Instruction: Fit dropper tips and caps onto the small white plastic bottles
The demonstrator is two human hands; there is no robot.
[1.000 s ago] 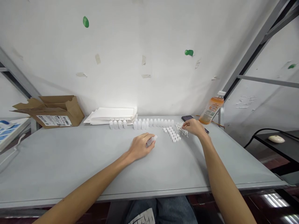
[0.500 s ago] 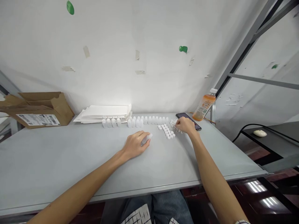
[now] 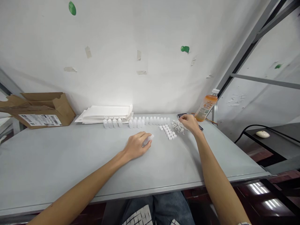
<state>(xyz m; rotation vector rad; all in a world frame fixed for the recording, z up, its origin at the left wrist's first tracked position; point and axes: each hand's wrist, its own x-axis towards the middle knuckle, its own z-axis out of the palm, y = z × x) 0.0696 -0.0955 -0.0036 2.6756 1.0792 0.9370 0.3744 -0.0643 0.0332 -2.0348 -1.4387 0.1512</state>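
My left hand [image 3: 136, 145] is closed around a small translucent plastic bottle [image 3: 147, 140], tilted with its neck pointing right. Above a tangled heap of thin white plastic pieces [image 3: 178, 126], my right hand [image 3: 189, 122] has its fingers pinched together; whatever they hold is too small to make out. Small white caps [image 3: 170, 134] lie grouped just left of the heap. Several more small bottles [image 3: 154, 121] stand upright in a row toward the wall, and others [image 3: 112, 123] stand farther left, some with pieces on top.
A dark phone [image 3: 182, 115] lies partly hidden behind my right hand. Near it stands an orange drink bottle [image 3: 206, 107]. A stack of white sheets [image 3: 105, 113] and an open cardboard box [image 3: 44, 109] sit along the wall. The grey table's front edge [image 3: 150, 192] is near my lap.
My right hand has risen slightly and moved back and right off the white pieces, uncovering more of the heap. My left hand keeps hold of the bottle in nearly the same place.
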